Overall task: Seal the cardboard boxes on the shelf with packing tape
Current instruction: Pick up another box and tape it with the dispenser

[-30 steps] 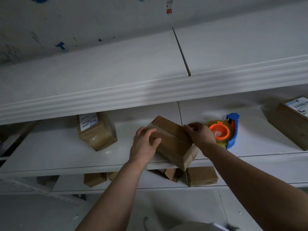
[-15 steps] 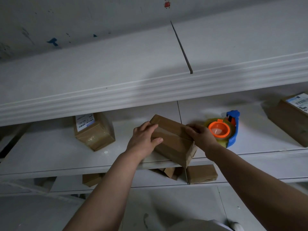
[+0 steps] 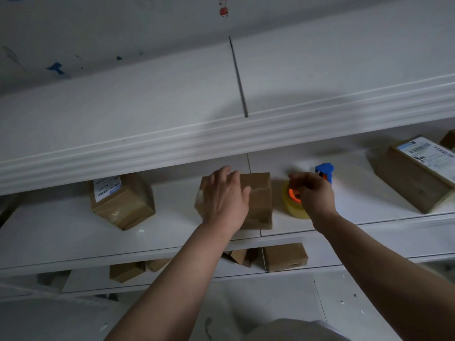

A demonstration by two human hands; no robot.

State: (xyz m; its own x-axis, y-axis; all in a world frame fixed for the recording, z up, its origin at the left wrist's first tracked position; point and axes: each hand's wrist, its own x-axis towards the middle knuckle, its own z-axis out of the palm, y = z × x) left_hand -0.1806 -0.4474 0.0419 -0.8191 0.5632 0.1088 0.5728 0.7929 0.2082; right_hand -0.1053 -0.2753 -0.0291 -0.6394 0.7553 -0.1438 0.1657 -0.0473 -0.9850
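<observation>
Left hand (image 3: pixel 225 200) spread on box (image 3: pixel 259 203) near shelf edge (image 3: pixel 98 257); right hand (image 3: pixel 314 193) grips tape dispenser (image 3: pixel 293 207).

Whitish wall (image 3: pixel 128 23) across upper frame: small red cartoon sticker (image 3: pixel 223 10) top centre, blue paint smudge (image 3: pixel 56 68) upper left. Pale speckled floor (image 3: pixel 344 306) lower right.

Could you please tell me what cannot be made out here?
Head view:
Top seam of the middle box: covered by the left hand.
Whether the right hand grips the tape dispenser: blurred, hand covers it.
Label on the right box: too small, cropped by the edge.
</observation>
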